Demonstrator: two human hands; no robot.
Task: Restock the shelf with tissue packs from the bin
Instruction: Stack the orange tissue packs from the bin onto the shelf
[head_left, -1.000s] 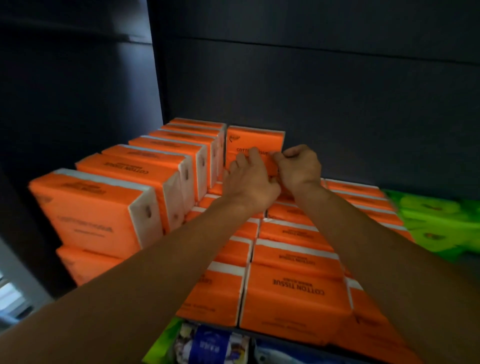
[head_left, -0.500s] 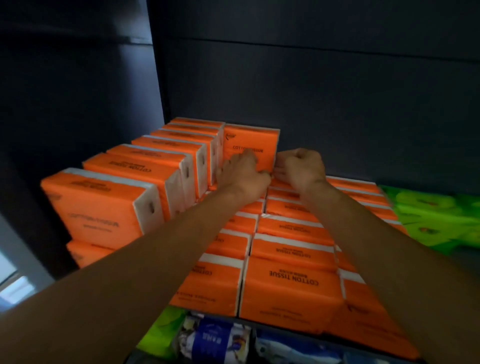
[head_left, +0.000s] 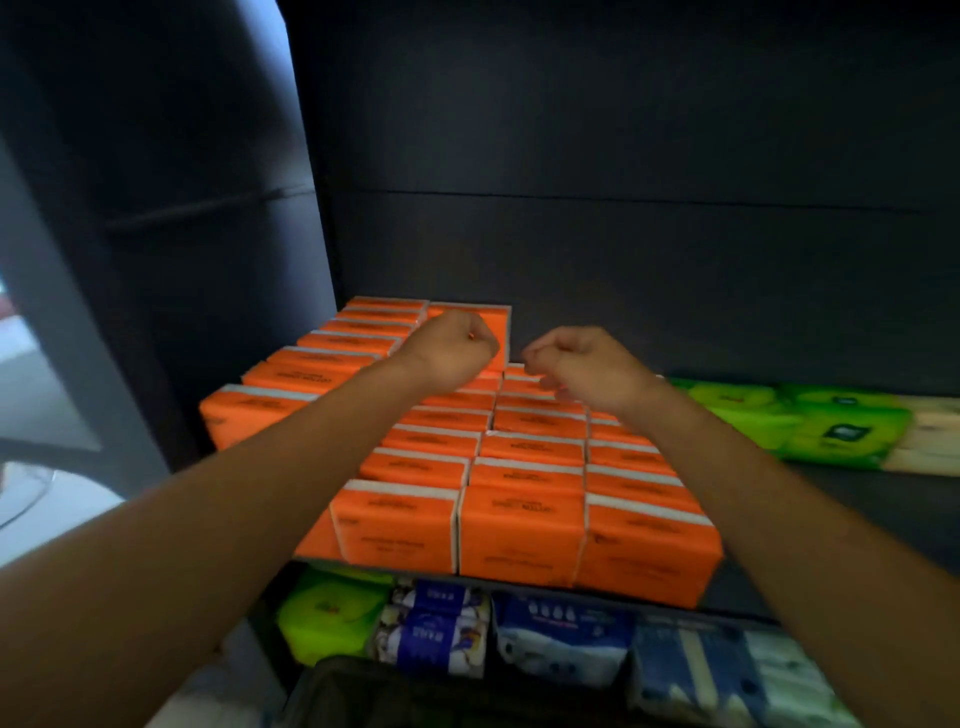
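In the head view, both bare forearms reach forward over a shelf (head_left: 753, 613) stacked with orange tissue packs (head_left: 524, 514). The left hand (head_left: 452, 348) is curled into a fist with nothing visible in it. It hangs in front of a single orange pack (head_left: 496, 322) that stands upright at the back, against the dark rear panel (head_left: 623, 234); the blur hides whether the knuckles touch it. The right hand (head_left: 576, 364) is just beside it, fingers also curled in on an empty palm, held above the lower layer of packs. A taller row of orange packs (head_left: 332, 353) runs along the left side. Green packs (head_left: 810, 421) lie to the right on the same shelf. On the shelf below sit another green pack (head_left: 332, 608) and blue-and-white packs (head_left: 561, 634).
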